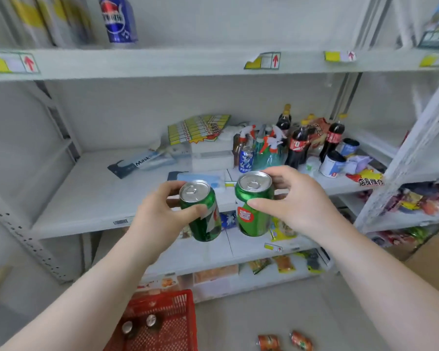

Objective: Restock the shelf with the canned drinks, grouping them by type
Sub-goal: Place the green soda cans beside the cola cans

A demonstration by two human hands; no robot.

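Observation:
My left hand (160, 214) grips a green can with a red and white logo (203, 219), slightly tilted. My right hand (297, 198) grips a second green can (254, 209) that has a red label, held upright. Both cans hover side by side in front of the middle shelf (91, 196). On the top shelf (162, 63) stand a blue can (118, 20) and several tall silver and yellow cans (51, 19). Down at the floor, a red basket (167, 323) holds two dark cans (140, 324). Two orange cans (284, 342) lie on the floor.
The middle shelf's right side is crowded with cola bottles (299, 145), spray bottles (266, 150), a small blue can (246, 159), paper cups (332, 164), price tag sheets (195, 129) and a mask box (142, 162). Snack packets fill the lower shelves (271, 264). A second rack (411, 153) stands on the right.

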